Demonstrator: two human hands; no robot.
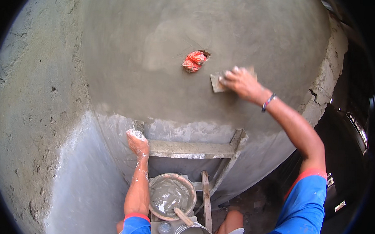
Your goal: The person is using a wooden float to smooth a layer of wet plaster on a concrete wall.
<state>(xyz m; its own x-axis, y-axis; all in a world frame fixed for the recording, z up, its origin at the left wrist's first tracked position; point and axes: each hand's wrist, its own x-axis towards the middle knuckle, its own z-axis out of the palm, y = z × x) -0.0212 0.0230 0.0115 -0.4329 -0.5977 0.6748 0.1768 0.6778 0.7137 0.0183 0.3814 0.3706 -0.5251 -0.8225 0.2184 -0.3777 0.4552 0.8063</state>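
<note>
My right hand (243,82), blurred by motion, is closed on a thin, flat, rectangular smoothing pad (217,83) pressed to the wet grey plaster (163,91) of the wall. Left of the pad, a crumpled red plastic bag (195,61) is stuffed into a hole in the plaster. Lower down, my left hand (138,142) is closed around the top of the left post of a wooden ladder (190,150). Grey-white paste coats its fingers. Below stands a round basin (151,204) of wet cement mix (170,195), with a wooden handle (183,217) sticking out over its rim.
A metal bucket (178,231) and a small round clear container (164,228) stand near the basin. A slanted wooden strip (206,200) rises beside them. Rough wall (35,103) adjoins on the left. At right the plaster ends in a broken edge (322,86), with dark space beyond.
</note>
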